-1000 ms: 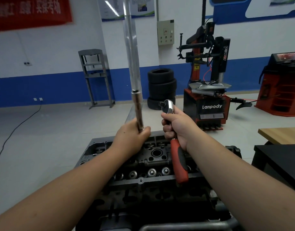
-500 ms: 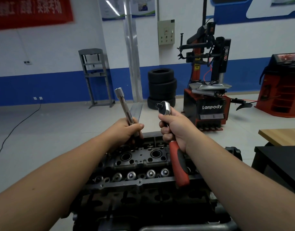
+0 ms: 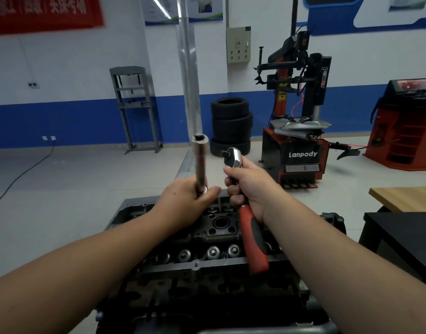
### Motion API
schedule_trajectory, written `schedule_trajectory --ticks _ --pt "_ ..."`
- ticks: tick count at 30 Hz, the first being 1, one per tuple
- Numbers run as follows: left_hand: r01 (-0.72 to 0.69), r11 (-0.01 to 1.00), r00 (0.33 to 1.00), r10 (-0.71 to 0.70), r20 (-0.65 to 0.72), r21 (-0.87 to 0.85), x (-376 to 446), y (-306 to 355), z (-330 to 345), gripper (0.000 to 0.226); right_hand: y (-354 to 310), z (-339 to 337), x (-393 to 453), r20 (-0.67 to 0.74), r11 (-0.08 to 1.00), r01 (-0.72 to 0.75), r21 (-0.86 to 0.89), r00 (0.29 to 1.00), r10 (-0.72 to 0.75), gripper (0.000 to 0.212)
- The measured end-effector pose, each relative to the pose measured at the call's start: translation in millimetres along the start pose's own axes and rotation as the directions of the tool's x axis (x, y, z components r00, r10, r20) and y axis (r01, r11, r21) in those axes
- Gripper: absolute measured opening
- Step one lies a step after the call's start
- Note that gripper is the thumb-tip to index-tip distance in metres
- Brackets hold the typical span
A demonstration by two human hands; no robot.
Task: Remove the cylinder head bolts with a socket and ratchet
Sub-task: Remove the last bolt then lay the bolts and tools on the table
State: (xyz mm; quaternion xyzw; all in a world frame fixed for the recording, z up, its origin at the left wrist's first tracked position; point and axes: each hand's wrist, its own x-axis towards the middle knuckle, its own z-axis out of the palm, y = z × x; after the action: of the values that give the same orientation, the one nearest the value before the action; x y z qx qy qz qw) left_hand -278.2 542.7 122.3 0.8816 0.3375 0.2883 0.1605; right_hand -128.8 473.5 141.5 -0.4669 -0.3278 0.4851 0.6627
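The left hand (image 3: 183,198) gripped the lower end of a long deep socket (image 3: 200,162), fingers curled round it, so that the tube stood nearly upright with its open mouth at the top. Just to its right, the right hand (image 3: 249,186) was wrapped round the neck of a ratchet (image 3: 245,213); the chrome head with its square drive stuck up above the knuckles, close beside the socket's mouth but apart from it, and the red and black handle slanted down below the wrist. Directly beneath both hands lay the cylinder head (image 3: 207,239), its dark top showing a round bore under the left thumb and a row of shiny valve spring caps (image 3: 213,252) nearer the person; whether any bolts sat in it could not be told. Beyond the hands, a stack of tyres (image 3: 231,124) stood on the floor, with a red and black tyre changer (image 3: 301,131) marked Lanpody to its right and a grey steel frame (image 3: 135,107) off to the left against the blue-banded wall. Right of the right forearm stood a dark tabletop (image 3: 405,235), a wooden one behind it.
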Motion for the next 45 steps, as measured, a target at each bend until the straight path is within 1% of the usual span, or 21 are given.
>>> schedule_trajectory --ticks 2,5,7,8,9,11,12,13,15,17,20,25,27,31,32,35,38,39,41,43,45 --pt "-0.034 0.999 0.998 0.033 0.061 0.017 4 -2 -1 0.037 0 0 0 -0.008 1.000 0.006 -0.008 1.000 -0.006 0.020" --pt "0.128 0.971 0.992 -0.122 0.043 -0.201 12 -5 -4 0.035 0 0 0 -0.017 1.000 -0.004 0.000 1.000 0.004 0.018" --pt "0.245 0.900 0.969 -0.243 0.051 -0.362 18 -8 -3 0.033 0 0 0 -0.020 1.000 -0.006 0.000 1.000 0.006 0.018" --pt "0.296 0.835 0.952 -0.297 0.072 -0.464 21 -8 -2 0.032 0 0 0 -0.018 1.000 -0.006 0.001 1.000 0.006 0.018" --pt "0.341 0.741 0.931 -0.350 0.101 -0.578 24 -7 -1 0.032 0 0 0 -0.016 1.000 -0.007 0.004 1.000 0.007 0.018" --pt "0.385 0.497 0.883 -0.443 0.154 -0.778 31 -4 2 0.035 0 1 0 -0.013 1.000 -0.010 0.010 1.000 0.010 0.020" --pt "0.384 0.401 0.860 -0.483 0.164 -0.832 33 -1 5 0.037 0 1 0 -0.012 1.000 -0.011 0.010 1.000 0.011 0.020" --pt "0.379 0.338 0.837 -0.522 0.164 -0.862 34 1 7 0.037 0 1 0 -0.013 1.000 -0.011 0.010 1.000 0.011 0.019" --pt "0.346 0.284 0.805 -0.580 0.127 -0.894 34 3 11 0.037 0 0 -1 -0.015 1.000 -0.008 0.008 1.000 0.009 0.017" --pt "0.308 0.292 0.803 -0.591 0.083 -0.906 35 1 12 0.038 0 -1 -1 -0.016 1.000 -0.007 0.011 1.000 0.007 0.016" --pt "0.313 0.333 0.837 -0.540 0.092 -0.890 36 -2 10 0.043 0 -1 -1 -0.015 1.000 -0.005 0.008 1.000 0.005 0.015" --pt "0.263 0.444 0.890 -0.454 0.038 -0.857 34 0 16 0.054 0 0 -1 -0.009 1.000 0.000 0.014 1.000 0.000 0.016" --pt "0.273 0.422 0.897 -0.436 0.071 -0.864 35 2 16 0.058 -1 0 -1 -0.014 1.000 0.000 0.011 1.000 0.000 0.016" --pt "0.267 0.305 0.894 -0.432 0.117 -0.914 38 3 6 0.060 -1 1 -1 -0.019 1.000 0.001 0.011 1.000 -0.001 0.017" --pt "0.271 0.294 0.895 -0.428 0.127 -0.917 39 3 3 0.059 -1 2 -1 -0.019 1.000 0.001 0.015 1.000 0.000 0.018" --pt "0.311 0.341 0.902 -0.401 0.162 -0.887 34 2 3 0.060 0 2 -1 -0.020 1.000 0.000 0.012 1.000 0.001 0.018" --pt "0.310 0.327 0.909 -0.376 0.178 -0.893 28 3 8 0.058 0 1 -1 -0.023 1.000 0.001 0.010 1.000 -0.001 0.017" --pt "0.303 0.335 0.915 -0.364 0.174 -0.892 27 4 9 0.058 0 1 -2 -0.022 1.000 0.000 0.010 1.000 0.000 0.017" --pt "0.283 0.396 0.933 -0.323 0.156 -0.873 26 5 9 0.059 0 2 -2 -0.021 1.000 0.000 0.012 1.000 0.000 0.016" --pt "0.245 0.469 0.958 -0.251 0.138 -0.849 25 5 9 0.060 0 2 -3 -0.021 1.000 0.006 0.016 1.000 -0.005 0.015" --pt "0.203 0.499 0.974 -0.187 0.124 -0.842 22 5 10 0.058 -1 1 -3 -0.026 1.000 0.011 0.020 1.000 -0.011 0.016"
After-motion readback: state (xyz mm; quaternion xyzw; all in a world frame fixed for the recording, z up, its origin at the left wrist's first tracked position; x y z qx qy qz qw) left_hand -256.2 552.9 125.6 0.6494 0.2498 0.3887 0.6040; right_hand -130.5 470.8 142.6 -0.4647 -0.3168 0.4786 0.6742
